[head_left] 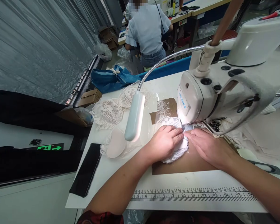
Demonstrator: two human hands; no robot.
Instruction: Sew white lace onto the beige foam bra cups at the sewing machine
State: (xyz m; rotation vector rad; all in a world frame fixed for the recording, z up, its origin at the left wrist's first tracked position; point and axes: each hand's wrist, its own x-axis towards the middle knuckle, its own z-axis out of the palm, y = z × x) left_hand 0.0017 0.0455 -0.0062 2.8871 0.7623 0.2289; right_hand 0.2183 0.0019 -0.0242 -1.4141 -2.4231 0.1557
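Note:
A white lace bra cup (177, 153) lies under the head of the sewing machine (196, 96), on a brown sheet (168, 167). My left hand (166, 141) holds the cup down from the left, its fingers close together and pointing at the needle area. From the right, my right hand (208, 146) has its fingertips closed on the cup's edge, almost touching the left fingertips. The needle and presser foot are mostly hidden by the machine head and my fingers.
More lace cups (108, 113) and a beige cup pad (116, 143) lie on the left. A black phone (86, 169) rests by the table edge. A lamp (134, 116) hangs over the table. Pale fabric (266, 133) is heaped on the right. A seated person (147, 31) works beyond.

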